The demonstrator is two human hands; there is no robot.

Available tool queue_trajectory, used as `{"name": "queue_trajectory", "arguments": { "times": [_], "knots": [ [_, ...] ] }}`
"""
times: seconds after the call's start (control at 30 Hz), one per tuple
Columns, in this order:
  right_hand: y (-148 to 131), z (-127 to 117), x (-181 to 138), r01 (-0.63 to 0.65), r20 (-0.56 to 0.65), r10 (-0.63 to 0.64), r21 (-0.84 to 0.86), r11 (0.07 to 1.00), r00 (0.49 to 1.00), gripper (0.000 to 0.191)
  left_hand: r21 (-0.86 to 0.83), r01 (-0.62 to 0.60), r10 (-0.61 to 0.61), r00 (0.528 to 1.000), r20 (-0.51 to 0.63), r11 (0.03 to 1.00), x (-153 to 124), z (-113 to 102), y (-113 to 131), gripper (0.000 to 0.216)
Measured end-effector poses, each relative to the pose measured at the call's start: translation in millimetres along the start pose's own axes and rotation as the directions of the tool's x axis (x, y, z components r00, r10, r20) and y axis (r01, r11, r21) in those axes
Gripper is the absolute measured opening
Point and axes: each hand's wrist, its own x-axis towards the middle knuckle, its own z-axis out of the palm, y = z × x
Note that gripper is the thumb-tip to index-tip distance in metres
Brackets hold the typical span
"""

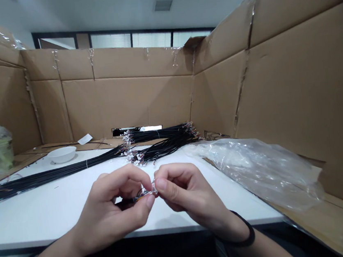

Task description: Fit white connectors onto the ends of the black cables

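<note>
Over the smooth white table [36, 218], the left hand [112, 205] and the right hand [182, 193] pinch a small wire connector [152, 189] narrowly between their fingertips; bundles of thin black cables [162, 134] and a crumpled clear plastic bag [257, 172] lie beyond.

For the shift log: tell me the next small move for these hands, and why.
Probably turn the small white plastic connector over to check it: the left hand and right hand pinch it closely, with thin coloured wires beside it, and the loose black wire bundles ahead appear to end in similar connectors.
</note>
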Motion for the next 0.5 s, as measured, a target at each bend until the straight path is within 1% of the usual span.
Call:
{"name": "queue_trajectory", "arguments": {
  "times": [0.3,0.37,0.5],
  "knots": [
    [3.8,-1.6,2.0,-0.019,0.017,0.018,0.077,0.997,1.000,0.031,-0.085,0.025,-0.020,0.998,0.056,0.996,0.6,-2.8,1.5,0.015],
    [4.3,-1.1,2.3,-0.027,0.016,0.025,0.104,0.994,1.000,0.031,-0.097,0.029,-0.024,0.999,0.049,0.995,1.1,-3.0,1.4,0.014],
    [6.0,0.9,2.9,-0.014,0.015,0.012,0.124,0.992,1.000,0.032,-0.070,0.041,-0.040,0.999,0.006,0.997,1.0,-3.0,0.3,0.013]
  ]
}}
